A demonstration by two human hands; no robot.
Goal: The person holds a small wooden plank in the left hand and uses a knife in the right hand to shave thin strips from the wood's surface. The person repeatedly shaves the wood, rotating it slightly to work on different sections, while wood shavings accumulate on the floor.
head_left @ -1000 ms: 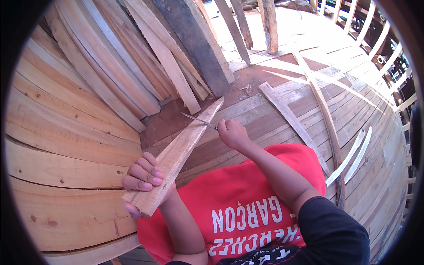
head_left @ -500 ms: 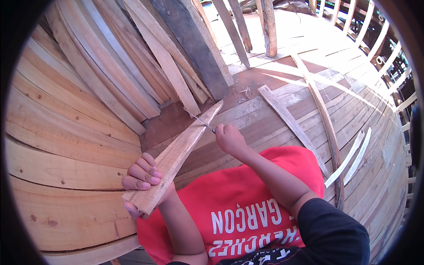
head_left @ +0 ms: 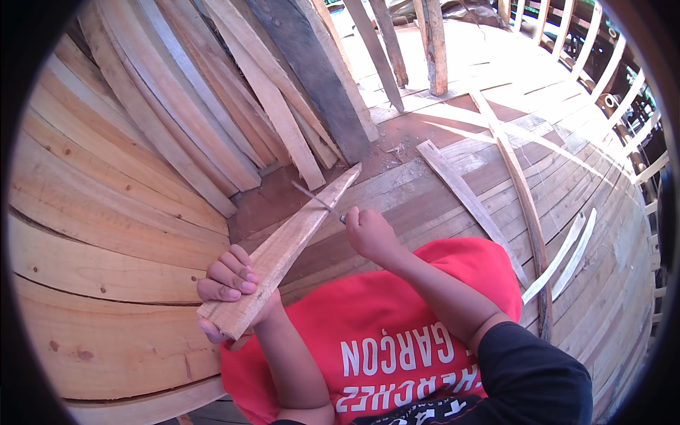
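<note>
1. Your left hand had its fingers wrapped around the near end of the tapered board; a loosened hold could have let it twist.
2. The board slanted above the floor, partly over the red cloth, long axis near-left to far-right, narrow tip pointing away toward the dark post.
3. The knife crossed nearer that tip; too steep an angle could have made it dig in or skid.
4. Your right hand had its fingers closed on the handle.
</note>
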